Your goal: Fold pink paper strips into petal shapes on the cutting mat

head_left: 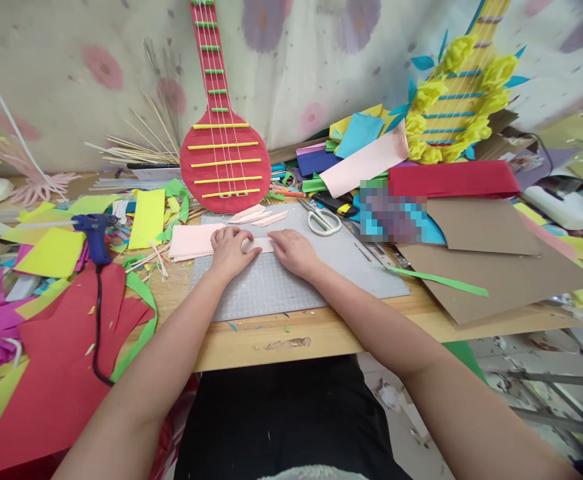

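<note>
A narrow pale pink paper strip (262, 245) lies on the grey cutting mat (256, 287), between my two hands. My left hand (232, 251) holds its left end, with thumb and fingers bent around it. At the other end, my right hand (294, 252) has its fingers together on the paper; its fingertips are partly hidden. A stack of pale pink paper sheets (194, 241) sits just left of my left hand, partly under it. Behind my hands lie cut pink paper pieces (270, 219). White-handled scissors (324, 222) rest on the mat to the right.
A red paper lute (226, 163) stands behind the mat, and a yellow one with paper flowers (458, 107) at back right. On the left are a blue glue gun (96, 237) and red paper (61, 347). Brown cardboard (501, 277) covers the right side.
</note>
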Available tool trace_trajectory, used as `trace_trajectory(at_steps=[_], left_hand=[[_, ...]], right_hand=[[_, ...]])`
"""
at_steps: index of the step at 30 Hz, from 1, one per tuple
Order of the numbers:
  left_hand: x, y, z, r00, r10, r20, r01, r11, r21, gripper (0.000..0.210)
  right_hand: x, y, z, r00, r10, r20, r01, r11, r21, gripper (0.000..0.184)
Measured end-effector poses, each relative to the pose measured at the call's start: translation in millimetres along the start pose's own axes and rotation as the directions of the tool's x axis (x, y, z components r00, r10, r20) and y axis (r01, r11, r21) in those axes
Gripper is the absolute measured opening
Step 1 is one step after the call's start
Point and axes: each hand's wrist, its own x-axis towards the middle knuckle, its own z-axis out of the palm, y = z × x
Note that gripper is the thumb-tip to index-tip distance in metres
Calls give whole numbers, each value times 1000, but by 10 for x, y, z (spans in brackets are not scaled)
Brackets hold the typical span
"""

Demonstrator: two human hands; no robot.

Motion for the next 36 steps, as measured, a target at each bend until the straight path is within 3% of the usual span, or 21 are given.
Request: trace_trajectory(at_steps=[2, 4, 8, 11, 16, 18, 20, 21, 23, 25, 26, 28, 30, 36], left_hand=[[-5, -15, -23, 997, 72, -36, -72, 997, -13, 28], [-4, -20, -43, 981, 181, -66, -183, 982, -39, 27], [17, -2, -11, 886, 463, 5, -460, 881, -109, 26], [20, 26, 57, 864, 502, 37, -496, 863, -97, 21], [-7, 76, 83, 921, 388, -16, -388, 915, -112, 21], [14, 95, 45, 963, 260, -68, -269, 931, -248, 20], [72, 122, -14, 996, 30, -82, -67, 868, -493, 17], [111, 142, -49, 994, -101, -41, 52, 771, -635, 18], [191, 197, -119, 950, -274, 152, 267, 454, -850, 20], [247, 269, -169, 893, -267, 363, 415, 175, -893, 20], [259, 306, -178, 873, -237, 427, 459, 99, -883, 20], [252, 373, -162, 841, -201, 503, 517, 22, -856, 19], [217, 418, -109, 820, -185, 542, 551, -4, -834, 24], [115, 433, 66, 857, -225, 463, 501, 157, -851, 35]], right_hand=[[-8, 102, -79, 998, 48, -43, -46, 998, 48, 34], [-19, 196, -144, 998, -55, -17, 56, 993, 100, 38], [-38, 282, -182, 972, -224, 65, 214, 968, 135, 48], [-34, 281, -152, 980, -198, 36, 191, 972, 134, 45], [1, 296, -96, 995, -23, -97, 55, 939, 340, 41], [20, 303, -88, 992, 65, -110, 4, 843, 538, 40], [41, 296, -90, 983, 173, -57, -69, 644, 762, 39], [52, 284, -95, 974, 225, -8, -112, 517, 849, 39], [73, 247, -112, 948, 300, 105, -190, 270, 944, 39], [92, 200, -129, 927, 312, 211, -253, 101, 962, 35], [99, 179, -134, 919, 301, 254, -284, 57, 957, 33], [108, 147, -130, 901, 300, 312, -341, 47, 939, 29], [109, 133, -111, 878, 347, 330, -383, 94, 919, 25], [100, 132, -79, 869, 379, 319, -401, 160, 902, 24]])
